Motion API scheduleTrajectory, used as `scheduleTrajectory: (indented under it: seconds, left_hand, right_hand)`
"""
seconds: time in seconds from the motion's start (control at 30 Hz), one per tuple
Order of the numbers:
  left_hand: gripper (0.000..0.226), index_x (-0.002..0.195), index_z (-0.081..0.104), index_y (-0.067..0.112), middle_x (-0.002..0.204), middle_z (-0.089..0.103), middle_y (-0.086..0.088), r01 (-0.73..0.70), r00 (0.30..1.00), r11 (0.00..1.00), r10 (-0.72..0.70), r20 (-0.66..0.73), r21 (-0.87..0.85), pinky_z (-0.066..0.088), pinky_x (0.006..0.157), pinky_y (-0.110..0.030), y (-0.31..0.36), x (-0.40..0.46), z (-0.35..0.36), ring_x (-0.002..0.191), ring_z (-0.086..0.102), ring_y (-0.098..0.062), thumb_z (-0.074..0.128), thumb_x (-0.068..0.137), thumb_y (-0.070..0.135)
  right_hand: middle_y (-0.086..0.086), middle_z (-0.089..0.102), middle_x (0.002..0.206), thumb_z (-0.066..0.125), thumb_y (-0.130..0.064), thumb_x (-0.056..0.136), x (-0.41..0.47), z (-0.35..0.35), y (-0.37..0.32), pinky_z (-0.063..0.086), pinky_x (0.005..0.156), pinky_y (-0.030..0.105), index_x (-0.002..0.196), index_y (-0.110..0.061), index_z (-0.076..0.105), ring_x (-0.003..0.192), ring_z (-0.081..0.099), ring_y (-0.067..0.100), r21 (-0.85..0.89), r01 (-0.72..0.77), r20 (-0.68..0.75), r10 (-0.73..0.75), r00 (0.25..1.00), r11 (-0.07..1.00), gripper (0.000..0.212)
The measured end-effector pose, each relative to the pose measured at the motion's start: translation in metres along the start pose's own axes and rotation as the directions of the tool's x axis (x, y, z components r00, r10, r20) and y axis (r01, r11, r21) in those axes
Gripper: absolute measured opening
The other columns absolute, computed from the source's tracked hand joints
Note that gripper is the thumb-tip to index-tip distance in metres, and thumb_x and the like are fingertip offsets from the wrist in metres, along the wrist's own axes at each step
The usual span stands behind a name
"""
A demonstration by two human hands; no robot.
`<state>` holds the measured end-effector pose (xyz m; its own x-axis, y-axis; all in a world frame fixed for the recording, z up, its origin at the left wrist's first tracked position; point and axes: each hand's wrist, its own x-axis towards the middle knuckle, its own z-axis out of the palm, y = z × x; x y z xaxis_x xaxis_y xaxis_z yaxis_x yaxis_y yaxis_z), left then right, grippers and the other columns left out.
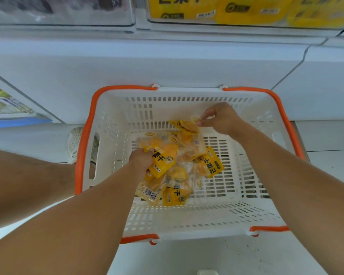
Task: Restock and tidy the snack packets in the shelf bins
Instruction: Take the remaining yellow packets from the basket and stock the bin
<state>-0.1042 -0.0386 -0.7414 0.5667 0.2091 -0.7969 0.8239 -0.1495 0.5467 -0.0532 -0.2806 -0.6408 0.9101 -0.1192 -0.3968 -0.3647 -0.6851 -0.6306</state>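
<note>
A white plastic basket (111,147) with orange handles stands on the floor below me. Several yellow dried-mango packets (213,164) lie heaped on its bottom. My left hand (141,161) reaches into the pile and grips a yellow packet (163,162) by its upper edge. My right hand (220,118) is higher, toward the basket's far side, and pinches the corner of another yellow packet (185,127), which hangs lifted above the heap. At the top, a clear shelf bin (246,22) holds more of the same yellow packets (250,8).
A second clear bin (60,20) with dark packets sits at the upper left. The white shelf base (167,64) runs behind the basket. A white shoe (75,143) shows left of the basket. Another bin (6,104) juts out at the far left.
</note>
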Motion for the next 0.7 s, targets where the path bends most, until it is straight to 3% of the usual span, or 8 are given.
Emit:
scheduleTrajectory:
  seconds: [0.07, 0.13, 0.2, 0.27, 0.37, 0.47, 0.57, 0.7]
  left_hand:
    - [0.029, 0.119, 0.057, 0.01, 0.119, 0.063, -0.017, 0.004, 0.998, 0.998, 0.0, -0.064, 0.065, 0.055, 0.089, -0.054, -0.002, 0.008, 0.0, 0.104, 0.064, -0.038, 0.052, 0.101, 0.033]
    - [0.04, 0.132, 0.056, 0.014, 0.125, 0.062, -0.015, -0.018, 0.99, 0.991, 0.036, -0.137, 0.132, 0.053, 0.093, -0.053, -0.005, 0.014, -0.001, 0.11, 0.061, -0.038, 0.053, 0.1, 0.036]
    - [0.045, 0.14, 0.052, 0.02, 0.133, 0.059, -0.011, -0.086, 0.987, 0.988, 0.102, -0.121, 0.128, 0.051, 0.097, -0.052, -0.005, 0.009, 0.0, 0.117, 0.058, -0.036, 0.054, 0.099, 0.039]
    - [0.042, 0.139, 0.051, 0.026, 0.131, 0.061, -0.008, -0.131, 0.991, 0.991, 0.131, -0.012, 0.03, 0.051, 0.098, -0.053, -0.004, 0.002, 0.001, 0.116, 0.061, -0.032, 0.056, 0.099, 0.038]
    - [0.048, 0.144, 0.046, 0.02, 0.122, 0.068, -0.008, -0.028, 0.971, 0.987, 0.065, 0.229, -0.161, 0.056, 0.09, -0.05, 0.0, -0.01, 0.003, 0.105, 0.068, -0.03, 0.057, 0.099, 0.034]
    - [0.043, 0.141, 0.048, 0.018, 0.11, 0.073, -0.009, 0.078, 0.922, 0.978, 0.004, 0.388, -0.195, 0.059, 0.076, -0.042, 0.009, -0.024, 0.002, 0.093, 0.07, -0.027, 0.053, 0.101, 0.034]
    - [0.044, 0.13, 0.061, 0.011, 0.113, 0.071, -0.015, 0.148, 0.87, 0.973, -0.043, 0.492, -0.177, 0.055, 0.088, -0.048, 0.015, -0.038, -0.001, 0.099, 0.068, -0.032, 0.05, 0.101, 0.041]
    - [0.069, 0.123, 0.068, 0.014, 0.119, 0.069, -0.019, 0.15, 0.789, 0.971, -0.005, 0.615, -0.184, 0.049, 0.1, -0.055, 0.023, -0.045, -0.006, 0.111, 0.065, -0.039, 0.063, 0.079, 0.066]
  right_hand:
    - [0.001, 0.069, 0.113, 0.086, -0.026, 0.076, -0.001, -0.02, -0.005, 0.044, 0.099, 0.034, 0.095, -0.014, 0.074, 0.107, 0.062, 0.015, 0.12, -0.046, 0.192, 0.022, 0.981, 0.992, 0.025]
    - [0.004, 0.071, 0.089, 0.079, -0.019, 0.082, -0.005, -0.036, -0.006, 0.048, 0.09, 0.037, 0.086, -0.013, 0.074, 0.08, 0.066, 0.012, 0.245, -0.127, 0.447, 0.005, 0.895, 0.961, 0.008]
    - [0.008, 0.064, 0.082, 0.076, -0.02, 0.081, -0.005, -0.036, -0.003, 0.048, 0.079, 0.037, 0.095, -0.003, 0.072, 0.069, 0.059, 0.014, 0.295, -0.217, 0.567, 0.012, 0.823, 0.931, 0.023]
    - [0.004, 0.064, 0.084, 0.076, -0.022, 0.084, -0.002, -0.022, 0.006, 0.052, 0.075, 0.038, 0.104, -0.003, 0.071, 0.072, 0.057, 0.015, 0.256, -0.244, 0.547, 0.068, 0.834, 0.935, 0.028]
    - [-0.003, 0.062, 0.129, 0.082, -0.032, 0.082, -0.004, 0.01, 0.023, 0.059, 0.086, 0.053, 0.133, -0.013, 0.06, 0.113, 0.061, 0.025, 0.226, -0.331, 0.536, 0.167, 0.828, 0.916, 0.059]
    - [-0.001, 0.061, 0.104, 0.078, -0.024, 0.087, -0.014, 0.037, 0.031, 0.06, 0.078, 0.046, 0.114, -0.012, 0.063, 0.086, 0.061, 0.02, 0.329, -0.378, 0.527, 0.164, 0.834, 0.866, 0.033]
    - [0.011, 0.065, 0.083, 0.075, -0.016, 0.09, -0.02, 0.048, 0.029, 0.061, 0.065, 0.038, 0.111, 0.002, 0.067, 0.065, 0.067, 0.021, 0.38, -0.298, 0.376, 0.149, 0.914, 0.876, 0.029]
    - [0.014, 0.068, 0.078, 0.078, -0.018, 0.087, -0.016, 0.043, 0.025, 0.063, 0.068, 0.042, 0.097, 0.005, 0.068, 0.065, 0.069, 0.022, 0.281, -0.161, 0.211, 0.103, 0.972, 0.946, 0.027]
